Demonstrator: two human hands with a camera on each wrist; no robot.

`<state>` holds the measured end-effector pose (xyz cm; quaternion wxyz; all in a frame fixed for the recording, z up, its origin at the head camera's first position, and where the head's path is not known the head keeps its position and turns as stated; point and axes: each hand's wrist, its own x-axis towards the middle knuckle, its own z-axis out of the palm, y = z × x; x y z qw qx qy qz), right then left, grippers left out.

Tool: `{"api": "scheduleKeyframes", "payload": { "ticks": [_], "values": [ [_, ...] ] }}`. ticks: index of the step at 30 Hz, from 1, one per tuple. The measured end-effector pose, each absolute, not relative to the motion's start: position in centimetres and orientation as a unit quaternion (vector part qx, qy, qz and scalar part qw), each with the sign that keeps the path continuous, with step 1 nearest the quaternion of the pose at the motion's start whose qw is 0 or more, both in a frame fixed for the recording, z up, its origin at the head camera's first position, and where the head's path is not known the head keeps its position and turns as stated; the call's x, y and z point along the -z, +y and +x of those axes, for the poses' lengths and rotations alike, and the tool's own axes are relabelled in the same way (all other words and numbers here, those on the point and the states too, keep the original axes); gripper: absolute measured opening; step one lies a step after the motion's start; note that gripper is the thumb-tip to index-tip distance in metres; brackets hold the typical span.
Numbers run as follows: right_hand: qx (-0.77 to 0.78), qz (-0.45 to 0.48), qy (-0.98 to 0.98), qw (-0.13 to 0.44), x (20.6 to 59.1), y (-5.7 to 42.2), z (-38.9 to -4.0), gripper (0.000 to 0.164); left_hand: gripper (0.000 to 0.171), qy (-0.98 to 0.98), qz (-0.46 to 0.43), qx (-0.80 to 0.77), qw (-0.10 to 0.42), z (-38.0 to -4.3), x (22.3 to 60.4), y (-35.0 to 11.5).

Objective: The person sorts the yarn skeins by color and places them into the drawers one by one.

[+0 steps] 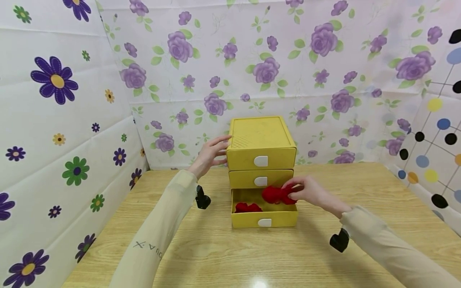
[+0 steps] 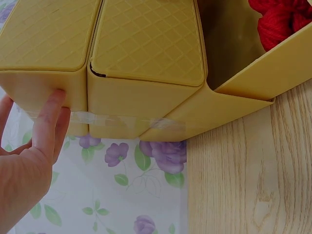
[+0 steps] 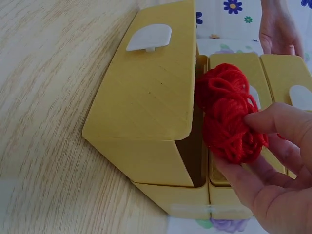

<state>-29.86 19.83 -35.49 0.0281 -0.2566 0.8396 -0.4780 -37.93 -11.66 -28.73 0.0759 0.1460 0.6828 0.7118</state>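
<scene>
A yellow three-drawer box [image 1: 261,158] stands on the table, its bottom drawer [image 1: 252,220] pulled out. My right hand [image 1: 309,193] pinches a bundle of red yarn [image 3: 233,117] between thumb and fingers, over the right side of that drawer. More red yarn [image 1: 247,207] lies in the left part of the drawer. At the box's upper left side, my left hand [image 1: 210,154] touches the side wall with its fingertips, fingers extended. In the left wrist view a fingertip [image 2: 57,95] presses the yellow wall. The top and middle drawers are closed.
The box rests on a light wooden table [image 1: 201,248] near its back edge. White flowered cloth [image 1: 201,80] hangs behind and to the left; a dotted cloth [image 1: 432,152] hangs at the right. White tabs [image 1: 261,161] mark the drawer fronts.
</scene>
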Motion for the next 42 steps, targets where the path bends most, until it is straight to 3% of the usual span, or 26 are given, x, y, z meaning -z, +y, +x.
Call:
{"api": "scheduleKeyframes", "payload": {
  "ticks": [8,23,30,42],
  "values": [
    [0.457,-0.257,0.851,0.033,35.4,19.9,-29.7,0.03,0.04,0.683,0.146,-0.711,0.076,-37.9,28.7,-11.7],
    [0.481,-0.282,0.83,0.01,35.3,20.2,-29.4,0.028,0.038,0.685,0.143,-0.711,0.074,-37.8,28.8,-11.6],
    [0.489,-0.248,0.836,0.006,35.7,19.6,-28.8,0.028,0.038,0.685,0.148,-0.709,0.074,-37.9,28.7,-11.7],
    [0.568,-0.212,0.793,0.061,37.4,18.1,-26.8,0.028,0.042,0.685,0.151,-0.709,0.074,-37.8,28.8,-11.7]
  ]
}}
